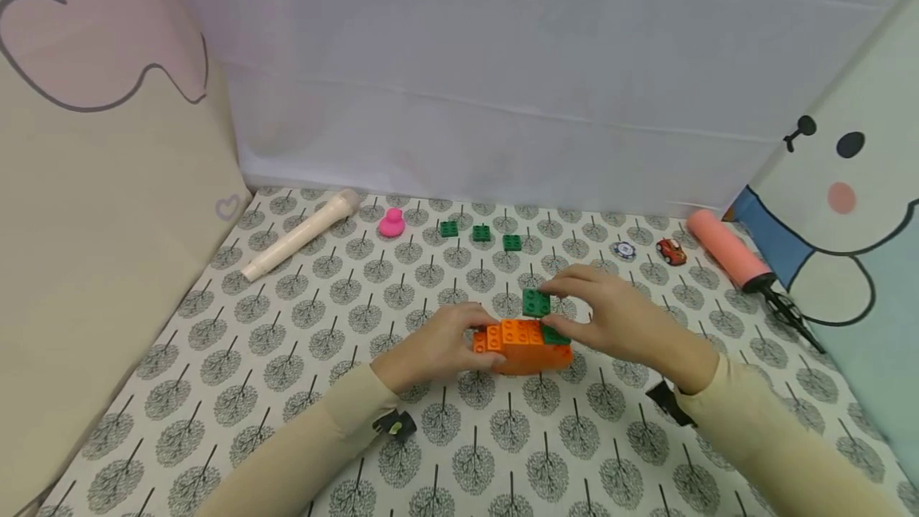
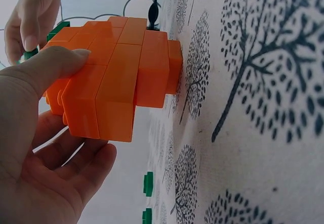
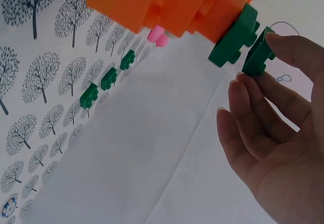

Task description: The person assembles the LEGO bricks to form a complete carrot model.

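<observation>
My left hand (image 1: 447, 341) grips the left end of a stack of orange toy bricks (image 1: 534, 359), thumb on the near side in the left wrist view. One green brick (image 3: 235, 38) sits on the stack's studs at its right end. My right hand (image 1: 617, 321) pinches another green brick (image 1: 535, 302) between thumb and fingertips. In the right wrist view a narrow gap shows between this held green brick (image 3: 258, 54) and the mounted one. The underside of the stack is hidden in the head view.
Three loose green bricks, the middle one (image 1: 481, 234) among them, lie farther back. A pink rubber duck (image 1: 391, 223) and a pale tube (image 1: 301, 234) are at the back left. A poker chip (image 1: 625, 250), red toy car (image 1: 671, 251) and pink hand pump (image 1: 731, 251) lie right.
</observation>
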Available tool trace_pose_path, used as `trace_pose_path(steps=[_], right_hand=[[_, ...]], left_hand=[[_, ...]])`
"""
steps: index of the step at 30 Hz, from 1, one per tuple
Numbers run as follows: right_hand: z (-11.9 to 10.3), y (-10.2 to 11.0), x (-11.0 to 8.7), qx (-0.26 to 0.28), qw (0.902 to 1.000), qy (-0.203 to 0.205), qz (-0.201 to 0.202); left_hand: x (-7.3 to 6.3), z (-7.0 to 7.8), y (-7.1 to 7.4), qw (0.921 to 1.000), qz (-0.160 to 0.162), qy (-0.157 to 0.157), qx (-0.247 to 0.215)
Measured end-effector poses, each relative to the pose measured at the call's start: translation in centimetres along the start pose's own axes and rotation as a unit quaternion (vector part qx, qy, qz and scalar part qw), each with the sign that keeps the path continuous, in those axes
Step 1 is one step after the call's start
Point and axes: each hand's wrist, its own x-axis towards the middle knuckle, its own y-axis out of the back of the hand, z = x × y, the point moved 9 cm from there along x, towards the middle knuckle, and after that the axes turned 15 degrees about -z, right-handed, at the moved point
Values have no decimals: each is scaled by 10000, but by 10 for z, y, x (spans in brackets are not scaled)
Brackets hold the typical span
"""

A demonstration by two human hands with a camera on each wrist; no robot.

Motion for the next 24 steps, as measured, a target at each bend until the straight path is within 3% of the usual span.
trace_pose_path(steps=[12, 24], right_hand=[[-13, -21, -5, -32, 9997, 84, -229], [-7, -27, -4, 125, 9982, -281, -519]], left_hand=[[-1, 0, 0, 9999, -6, -7, -170], [0, 0, -1, 9999, -30, -68, -123]])
